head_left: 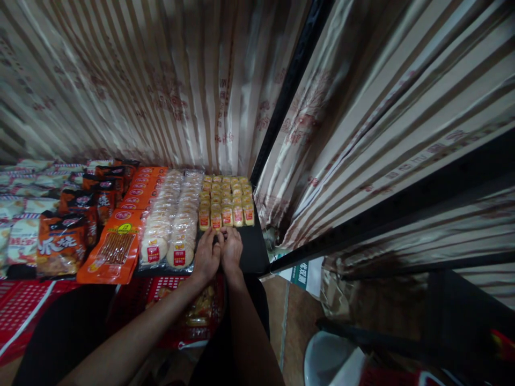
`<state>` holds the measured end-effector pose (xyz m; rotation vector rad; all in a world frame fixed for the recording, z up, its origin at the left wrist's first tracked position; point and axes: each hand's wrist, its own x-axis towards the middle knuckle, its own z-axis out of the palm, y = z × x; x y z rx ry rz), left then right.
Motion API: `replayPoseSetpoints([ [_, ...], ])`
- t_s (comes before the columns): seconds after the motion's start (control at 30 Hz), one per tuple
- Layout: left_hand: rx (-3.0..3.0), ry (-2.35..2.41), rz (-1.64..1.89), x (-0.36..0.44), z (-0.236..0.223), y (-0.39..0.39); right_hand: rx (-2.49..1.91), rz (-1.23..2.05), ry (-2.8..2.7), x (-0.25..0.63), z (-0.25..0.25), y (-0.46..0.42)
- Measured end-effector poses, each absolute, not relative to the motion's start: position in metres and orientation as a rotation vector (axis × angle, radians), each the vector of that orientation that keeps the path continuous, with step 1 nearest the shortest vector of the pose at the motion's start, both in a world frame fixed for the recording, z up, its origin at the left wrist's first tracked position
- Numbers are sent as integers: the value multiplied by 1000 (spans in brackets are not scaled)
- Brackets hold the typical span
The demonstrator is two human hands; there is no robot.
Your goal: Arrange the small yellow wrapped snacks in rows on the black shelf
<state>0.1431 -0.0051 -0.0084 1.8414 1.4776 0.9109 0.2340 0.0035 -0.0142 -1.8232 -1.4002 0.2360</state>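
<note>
My left hand [207, 254] and my right hand [232, 249] are side by side at the front of a block of small yellow wrapped cakes [227, 201] with red labels. The cakes stand in close rows on a black shelf [253, 249]. Both hands have their fingers drawn together, thumbs close to each other. My fingertips are at the front row, and dim light hides whether anything small is between them. Just left of my left hand lie two rows of round pale wrapped biscuits [182, 249], overlapping and with red labels.
Farther left are orange snack packets [115, 249], orange-and-black bags [62, 241] and white bags [24, 241]. Below the shelf sits a red basket [28, 305] beside my knees. A dark metal post [281, 102] and striped curtains [193, 80] border the shelf. A white bucket [322, 356] is at lower right.
</note>
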Motion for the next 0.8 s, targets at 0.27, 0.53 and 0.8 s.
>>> replayPoseSetpoints([
  [0.27, 1913, 1498, 888, 143, -10, -7, -1840, 218, -1383, 234, -14, 2],
  [0.53, 1937, 1473, 926, 142, -11, -8, -1855, 218, -1388, 234, -14, 2],
  [0.8, 2001, 1463, 883, 142, -6, -12, -1855, 258, -1391, 234, -11, 1],
])
